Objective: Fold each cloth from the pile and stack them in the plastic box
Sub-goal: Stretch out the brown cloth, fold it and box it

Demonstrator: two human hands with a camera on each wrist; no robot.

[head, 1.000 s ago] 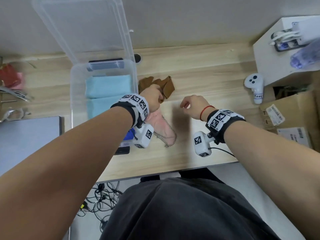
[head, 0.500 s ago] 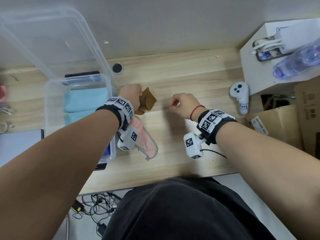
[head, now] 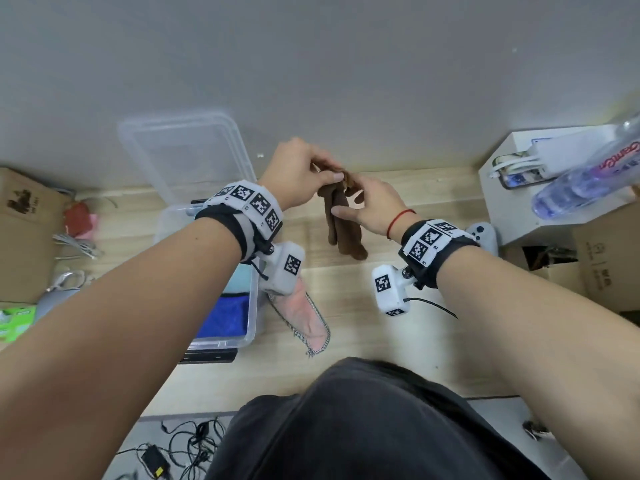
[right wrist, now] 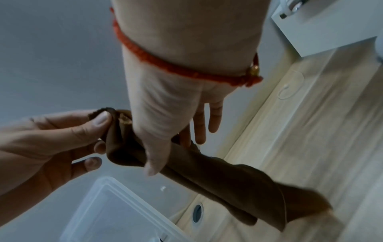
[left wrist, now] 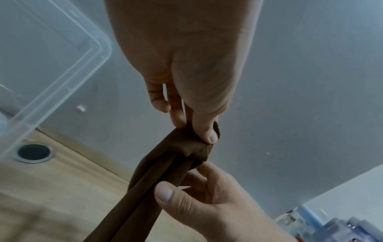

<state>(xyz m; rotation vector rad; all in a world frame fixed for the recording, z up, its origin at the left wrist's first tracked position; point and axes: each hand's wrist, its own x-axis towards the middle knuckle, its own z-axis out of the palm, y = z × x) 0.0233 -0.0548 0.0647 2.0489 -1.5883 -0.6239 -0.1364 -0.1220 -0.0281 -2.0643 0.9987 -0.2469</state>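
A brown cloth [head: 341, 220] hangs bunched in a long roll above the wooden table [head: 381, 334], near the wall. My left hand [head: 332, 173] pinches its top end between thumb and fingers [left wrist: 209, 135]. Just below, my right hand [head: 348, 202] grips the roll with its thumb [left wrist: 163, 194] in front and the fingers behind [right wrist: 184, 137]. The clear plastic box [head: 254, 306] stands at the left under my left forearm and holds a dark blue cloth [head: 228, 317] and a light blue one [head: 242, 275]. A pink cloth [head: 304, 313] lies on the table beside the box.
The box's clear lid [head: 187, 154] leans on the wall behind it. At the right stand a white block [head: 519, 209] with a phone and a water bottle [head: 581, 181], a white controller [head: 483, 233] and a cardboard box [head: 606, 261]. Another carton [head: 24, 230] and cables are at the left.
My left hand has lifted the brown cloth off the table and raised it toward the wall. My right hand has come over from the table and taken hold of it below.
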